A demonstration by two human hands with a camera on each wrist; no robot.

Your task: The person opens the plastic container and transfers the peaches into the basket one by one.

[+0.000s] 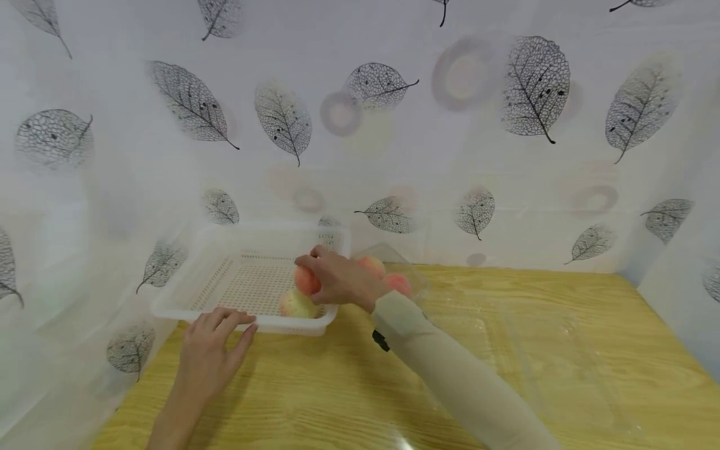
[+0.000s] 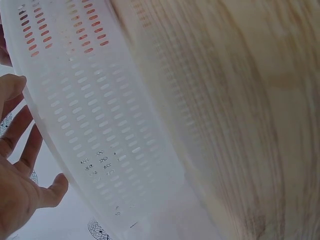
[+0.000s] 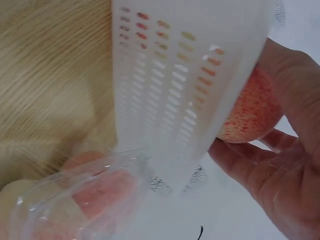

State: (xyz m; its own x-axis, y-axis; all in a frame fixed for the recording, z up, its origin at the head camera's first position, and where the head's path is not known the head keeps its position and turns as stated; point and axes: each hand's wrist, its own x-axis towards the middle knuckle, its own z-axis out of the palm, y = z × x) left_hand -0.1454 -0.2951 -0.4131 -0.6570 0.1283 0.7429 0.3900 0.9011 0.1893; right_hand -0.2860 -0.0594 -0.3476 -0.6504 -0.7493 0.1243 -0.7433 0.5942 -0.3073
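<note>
A white perforated plastic basket [image 1: 292,325] stands at the left of the table. My right hand [image 1: 344,278] grips a red peach [image 1: 306,279] inside the basket's right end, with fingers and thumb around the fruit. Just in front of that peach, a paler yellow peach [image 1: 297,304] lies in the basket's near right corner. The left hand [image 1: 209,350] rests its fingertips on the near rim, toward the left. In the left wrist view its fingers and thumb [image 2: 54,192] touch the rim, spread apart.
Beyond the right forearm, a clear plastic box [image 1: 388,252] holds peaches [image 1: 399,284], partly hidden by the arm. Another clear plastic tray [image 1: 568,369] lies on the wooden table [image 1: 315,387] to the right. A leaf-print curtain [image 1: 394,144] hangs close behind the basket and along both sides.
</note>
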